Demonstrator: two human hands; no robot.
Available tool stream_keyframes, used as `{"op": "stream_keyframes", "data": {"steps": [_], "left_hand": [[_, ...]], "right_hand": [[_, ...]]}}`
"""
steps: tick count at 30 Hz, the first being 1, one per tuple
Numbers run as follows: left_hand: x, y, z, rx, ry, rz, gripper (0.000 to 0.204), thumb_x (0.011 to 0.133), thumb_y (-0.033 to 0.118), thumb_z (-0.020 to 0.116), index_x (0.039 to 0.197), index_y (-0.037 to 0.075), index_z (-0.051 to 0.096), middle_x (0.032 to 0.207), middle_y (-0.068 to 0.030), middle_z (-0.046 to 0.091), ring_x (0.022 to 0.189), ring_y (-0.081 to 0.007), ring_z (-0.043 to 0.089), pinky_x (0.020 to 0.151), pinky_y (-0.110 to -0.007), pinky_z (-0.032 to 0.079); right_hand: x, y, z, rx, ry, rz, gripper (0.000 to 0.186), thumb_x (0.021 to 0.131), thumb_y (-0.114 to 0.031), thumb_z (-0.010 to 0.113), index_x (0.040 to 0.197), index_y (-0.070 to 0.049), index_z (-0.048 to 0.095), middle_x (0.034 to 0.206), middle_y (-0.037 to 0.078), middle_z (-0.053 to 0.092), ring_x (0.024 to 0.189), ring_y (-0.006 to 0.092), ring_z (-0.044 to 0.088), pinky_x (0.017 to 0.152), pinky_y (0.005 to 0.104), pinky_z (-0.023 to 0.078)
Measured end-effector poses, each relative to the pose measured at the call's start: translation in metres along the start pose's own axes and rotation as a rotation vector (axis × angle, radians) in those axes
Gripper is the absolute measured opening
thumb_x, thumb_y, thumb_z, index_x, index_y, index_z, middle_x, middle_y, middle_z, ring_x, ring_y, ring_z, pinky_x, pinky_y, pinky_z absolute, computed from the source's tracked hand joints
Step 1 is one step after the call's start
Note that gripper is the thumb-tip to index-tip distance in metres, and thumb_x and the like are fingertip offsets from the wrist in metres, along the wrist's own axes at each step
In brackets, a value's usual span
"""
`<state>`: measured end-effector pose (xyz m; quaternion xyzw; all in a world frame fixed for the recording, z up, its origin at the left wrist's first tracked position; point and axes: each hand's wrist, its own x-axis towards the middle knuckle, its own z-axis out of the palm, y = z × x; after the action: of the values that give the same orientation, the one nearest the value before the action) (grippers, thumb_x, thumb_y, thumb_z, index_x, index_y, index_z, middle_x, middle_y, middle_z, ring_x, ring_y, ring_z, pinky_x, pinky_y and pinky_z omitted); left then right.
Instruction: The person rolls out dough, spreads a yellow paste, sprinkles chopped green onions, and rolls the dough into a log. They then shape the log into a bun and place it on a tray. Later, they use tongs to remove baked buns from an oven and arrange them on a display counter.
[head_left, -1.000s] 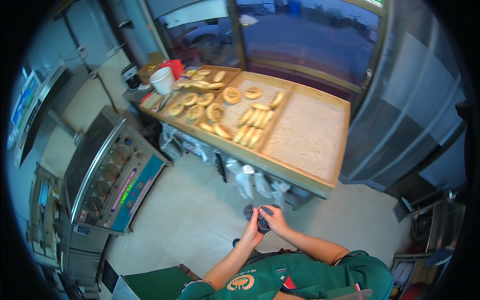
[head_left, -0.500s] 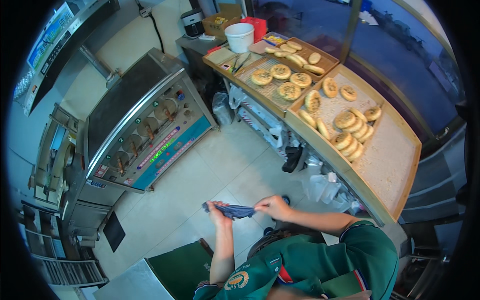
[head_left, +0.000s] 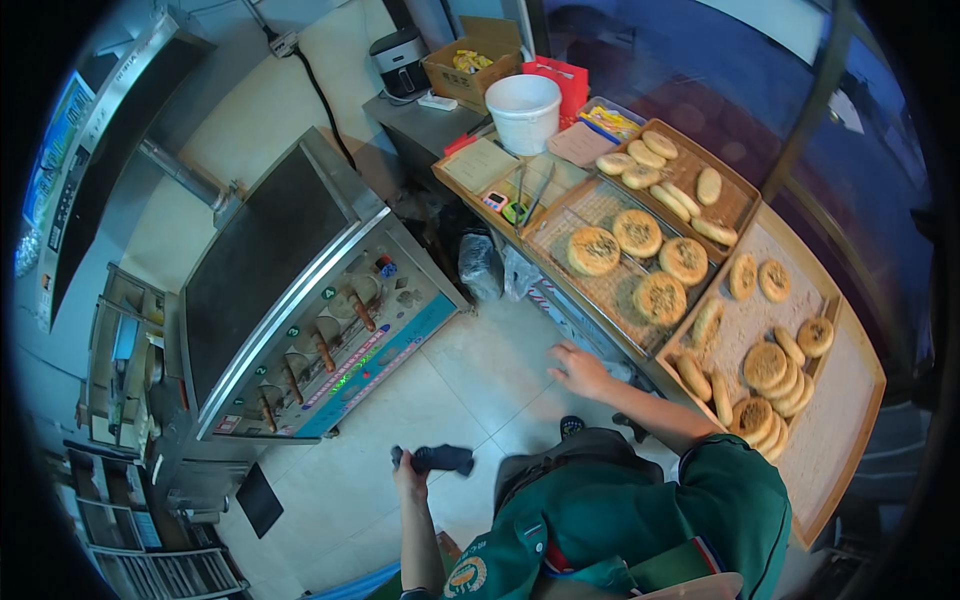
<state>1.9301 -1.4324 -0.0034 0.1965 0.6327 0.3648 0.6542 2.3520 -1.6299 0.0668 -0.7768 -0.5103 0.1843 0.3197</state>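
My left hand (head_left: 409, 477) grips a dark blue bundle of cloth (head_left: 444, 459) low over the tiled floor. My right hand (head_left: 582, 371) is open and empty, fingers loosely spread, just short of the table's front edge. Nearest to it is a wire-rack tray (head_left: 550, 239) with several round, seed-topped breads (head_left: 635, 232). To its right, a wooden tray (head_left: 855, 450) holds more round and oblong breads (head_left: 764, 365), some stacked in leaning rows. A brown tray (head_left: 740, 192) of paler oblong breads is behind the rack. Metal tongs (head_left: 540, 190) lie left of the rack.
A steel oven (head_left: 270, 250) with wooden handles stands at left under a hood (head_left: 110, 130). On the back counter are a white bucket (head_left: 523, 112), a cardboard box (head_left: 470, 75) and a black appliance (head_left: 398, 62). Bagged items (head_left: 480, 265) sit below. Floor tiles (head_left: 460, 380) show between oven and table.
My right hand has let go of the cloth and moved forward toward the trays, while my left keeps it, slightly lower and leftward. My view has turned and moved toward the table's left section.
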Motion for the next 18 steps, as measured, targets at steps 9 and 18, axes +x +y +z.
{"op": "stream_keyframes", "data": {"steps": [9,18], "left_hand": [[0.062,0.146,0.301,-0.049,-0.689,0.461,0.040,0.101,0.018,0.058,0.138,0.003,0.054,0.133,-0.0073,0.059,0.121,-0.0162,0.056,0.102,-0.033,0.044],[0.163,0.334,0.662,-0.031,-0.927,0.551,0.038,0.096,0.006,0.061,0.134,0.001,0.057,0.123,-0.0045,0.063,0.109,-0.0139,0.057,0.098,-0.029,0.043]], "right_hand": [[0.243,0.037,-0.056,-0.185,0.498,0.144,0.042,0.086,-0.021,0.072,0.121,-0.001,0.060,0.127,0.022,0.057,0.113,0.0409,0.059,0.094,0.0461,0.051],[0.380,0.066,-0.010,-0.469,0.458,0.738,0.104,0.075,-0.045,0.080,0.152,0.003,0.029,0.138,0.020,0.049,0.118,0.0366,0.053,0.097,0.0487,0.046]]}}
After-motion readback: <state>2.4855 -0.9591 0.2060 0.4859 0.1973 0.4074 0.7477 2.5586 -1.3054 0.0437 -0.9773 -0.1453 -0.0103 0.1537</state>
